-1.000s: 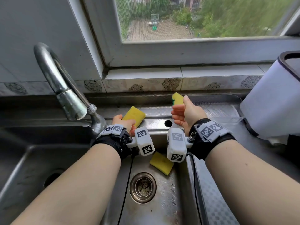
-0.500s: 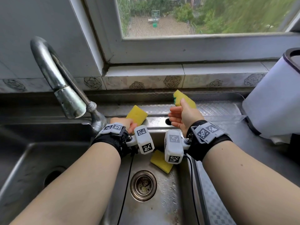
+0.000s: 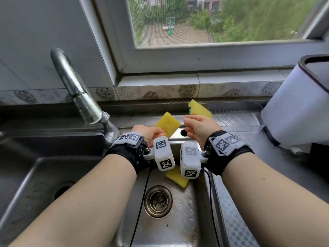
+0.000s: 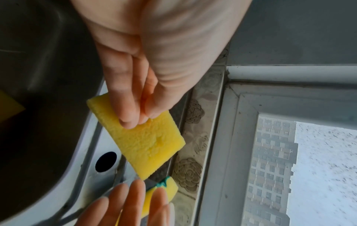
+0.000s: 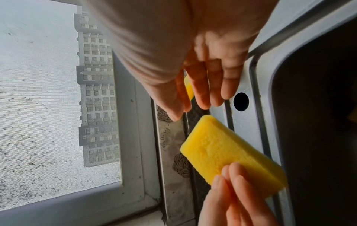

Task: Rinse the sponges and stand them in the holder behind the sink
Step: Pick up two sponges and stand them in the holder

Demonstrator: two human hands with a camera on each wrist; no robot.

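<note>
Sponges are split three ways: one yellow sponge (image 3: 167, 123) is pinched by a near corner in the left hand (image 3: 148, 133), fingers and thumb closed on its faces so most of it sticks out toward the far rim of the sink (image 3: 185, 220); a second sponge (image 3: 200, 110), yellow with a green edge, is in the right hand (image 3: 199, 128), where thumb and forefinger seem to nip it while the other fingers hang loose, though the grip is mostly hidden. Holding each by one end likely leaves a free edge to lower upright behind the basin. The third sponge (image 3: 176, 177) lies flat in the basin just beyond the drain (image 3: 158, 201), apparently waiting. The faucet (image 3: 78, 93) arches at the left.
</note>
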